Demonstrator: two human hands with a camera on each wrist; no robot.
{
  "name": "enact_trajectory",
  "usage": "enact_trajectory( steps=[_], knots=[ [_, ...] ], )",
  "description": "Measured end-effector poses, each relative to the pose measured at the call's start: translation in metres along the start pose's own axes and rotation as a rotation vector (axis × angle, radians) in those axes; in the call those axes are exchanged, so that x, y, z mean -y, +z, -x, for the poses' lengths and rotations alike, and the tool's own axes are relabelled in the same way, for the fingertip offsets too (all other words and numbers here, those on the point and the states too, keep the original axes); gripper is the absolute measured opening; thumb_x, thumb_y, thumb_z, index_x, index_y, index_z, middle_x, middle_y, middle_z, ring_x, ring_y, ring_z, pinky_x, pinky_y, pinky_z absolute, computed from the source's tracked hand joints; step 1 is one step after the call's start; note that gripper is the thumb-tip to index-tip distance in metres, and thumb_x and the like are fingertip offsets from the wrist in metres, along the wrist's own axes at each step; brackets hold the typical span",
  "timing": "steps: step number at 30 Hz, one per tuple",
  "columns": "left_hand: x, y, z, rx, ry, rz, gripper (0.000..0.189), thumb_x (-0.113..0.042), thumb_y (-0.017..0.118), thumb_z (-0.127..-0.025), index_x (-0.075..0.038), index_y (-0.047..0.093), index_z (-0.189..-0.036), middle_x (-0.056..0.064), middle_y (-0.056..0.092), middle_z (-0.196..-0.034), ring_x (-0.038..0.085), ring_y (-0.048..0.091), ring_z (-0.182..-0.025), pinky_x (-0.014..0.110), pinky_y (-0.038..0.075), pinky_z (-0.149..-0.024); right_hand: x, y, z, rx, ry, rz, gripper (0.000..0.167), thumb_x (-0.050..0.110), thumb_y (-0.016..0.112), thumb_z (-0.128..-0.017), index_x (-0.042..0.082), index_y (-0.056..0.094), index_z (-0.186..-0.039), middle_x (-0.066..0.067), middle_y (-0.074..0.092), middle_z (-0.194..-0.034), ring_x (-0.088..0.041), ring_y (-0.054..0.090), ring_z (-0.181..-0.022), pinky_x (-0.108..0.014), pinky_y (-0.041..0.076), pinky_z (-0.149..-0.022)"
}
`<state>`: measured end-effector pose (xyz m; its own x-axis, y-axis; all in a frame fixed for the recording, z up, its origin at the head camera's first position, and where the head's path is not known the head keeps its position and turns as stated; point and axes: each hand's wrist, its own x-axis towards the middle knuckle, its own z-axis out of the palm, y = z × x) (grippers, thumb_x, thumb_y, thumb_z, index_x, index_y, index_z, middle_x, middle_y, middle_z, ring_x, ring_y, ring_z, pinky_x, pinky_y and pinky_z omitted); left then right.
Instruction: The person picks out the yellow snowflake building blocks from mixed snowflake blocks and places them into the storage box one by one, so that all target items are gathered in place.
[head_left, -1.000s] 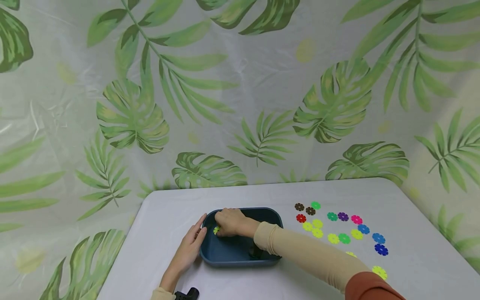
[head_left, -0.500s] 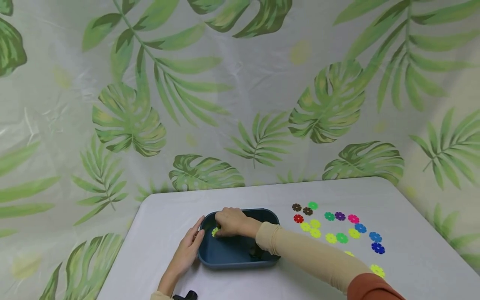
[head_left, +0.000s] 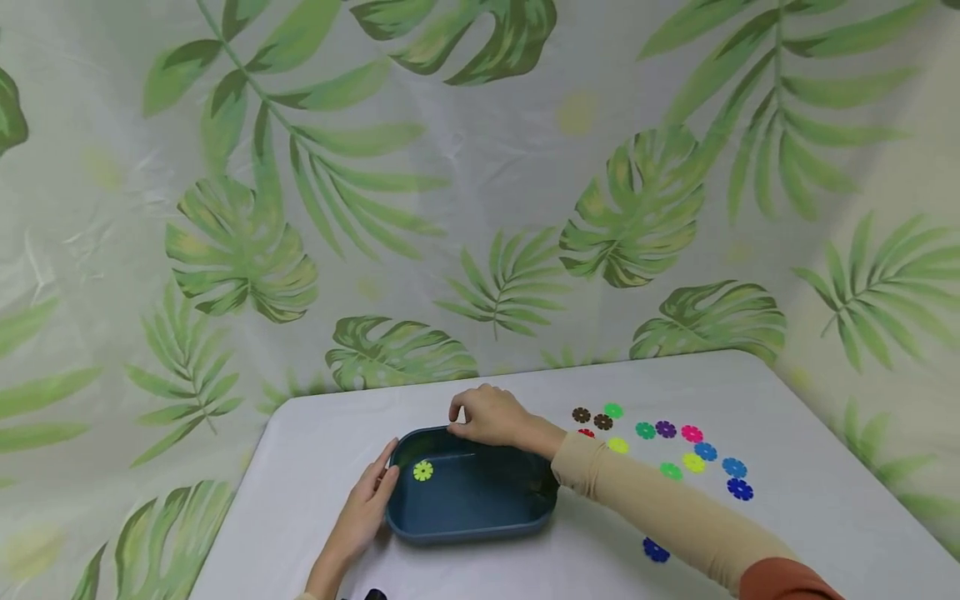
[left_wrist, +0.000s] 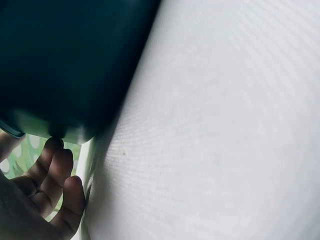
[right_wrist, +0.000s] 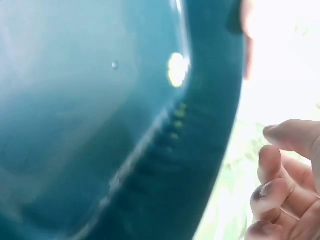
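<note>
A dark blue tray (head_left: 465, 500) stands on the table, with a yellow flower-shaped plastic disc (head_left: 423, 471) at its left end. My left hand (head_left: 362, 504) grips the tray's left end, thumb at the rim and fingers against the outer wall. In the left wrist view its curled fingers (left_wrist: 62, 165) touch that wall from outside. My right hand (head_left: 491, 417) hovers at the far rim, its fingers loosely curled. A small gap shows between thumb and index finger in the right wrist view, where the hand (right_wrist: 290, 185) holds nothing.
Several flower-shaped discs lie on the white table (head_left: 330, 433) to the right, among them a brown disc (head_left: 581, 414), a pink disc (head_left: 692, 433) and a dark blue disc (head_left: 740, 489). My right sleeve (head_left: 667, 508) crosses over part of them. A leaf-patterned curtain (head_left: 405, 250) hangs behind the table.
My right hand has lifted out of the tray up to its far rim, letting go of the yellow disc, which now shows whole. My left hand stays at the tray's left end.
</note>
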<state>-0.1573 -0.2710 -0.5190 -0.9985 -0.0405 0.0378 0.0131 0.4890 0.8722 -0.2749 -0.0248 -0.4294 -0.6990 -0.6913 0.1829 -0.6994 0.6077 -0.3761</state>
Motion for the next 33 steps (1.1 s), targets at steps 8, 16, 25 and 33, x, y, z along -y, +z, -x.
enact_trajectory(
  steps=[8, 16, 25, 33],
  knots=[
    [0.000, 0.002, 0.000, 0.002, 0.007, 0.011, 0.051, -0.037, 0.046, -0.109, -0.029, 0.037, -0.158, 0.013, 0.054, -0.112, 0.021, 0.050, -0.083, 0.032, 0.045, -0.068, -0.030, -0.028, 0.027, -0.118, 0.041, -0.074, 0.009, 0.027, 0.073, -0.095, 0.019, 0.075, -0.099, 0.012, 0.058, -0.070, -0.005, 0.051, -0.057, -0.027, 0.044, -0.055],
    [-0.005, 0.002, 0.000, -0.002, 0.016, -0.016, 0.052, -0.036, 0.047, -0.109, -0.023, 0.037, -0.159, 0.013, 0.056, -0.113, 0.021, 0.051, -0.089, 0.035, 0.044, -0.076, -0.066, -0.050, 0.064, -0.201, 0.137, -0.152, 0.009, 0.025, 0.074, -0.093, 0.017, 0.075, -0.097, 0.009, 0.061, -0.074, -0.007, 0.054, -0.062, -0.029, 0.046, -0.058],
    [-0.007, 0.000, 0.000, 0.011, -0.016, -0.013, 0.054, -0.039, 0.045, -0.109, -0.024, 0.034, -0.160, 0.015, 0.054, -0.129, 0.023, 0.052, -0.095, 0.037, 0.046, -0.080, -0.122, -0.066, 0.124, -0.289, 0.259, -0.189, 0.012, 0.022, 0.076, -0.092, 0.012, 0.074, -0.098, 0.004, 0.062, -0.074, -0.014, 0.056, -0.061, -0.031, 0.047, -0.055],
    [-0.008, 0.002, 0.001, 0.020, -0.031, -0.029, 0.056, -0.042, 0.044, -0.109, -0.021, 0.032, -0.160, 0.015, 0.047, -0.148, 0.025, 0.051, -0.109, 0.044, 0.042, -0.092, -0.173, -0.072, 0.189, -0.349, 0.380, -0.128, 0.014, 0.021, 0.076, -0.092, 0.010, 0.074, -0.101, 0.004, 0.061, -0.075, -0.015, 0.054, -0.065, -0.030, 0.046, -0.055]
  ],
)
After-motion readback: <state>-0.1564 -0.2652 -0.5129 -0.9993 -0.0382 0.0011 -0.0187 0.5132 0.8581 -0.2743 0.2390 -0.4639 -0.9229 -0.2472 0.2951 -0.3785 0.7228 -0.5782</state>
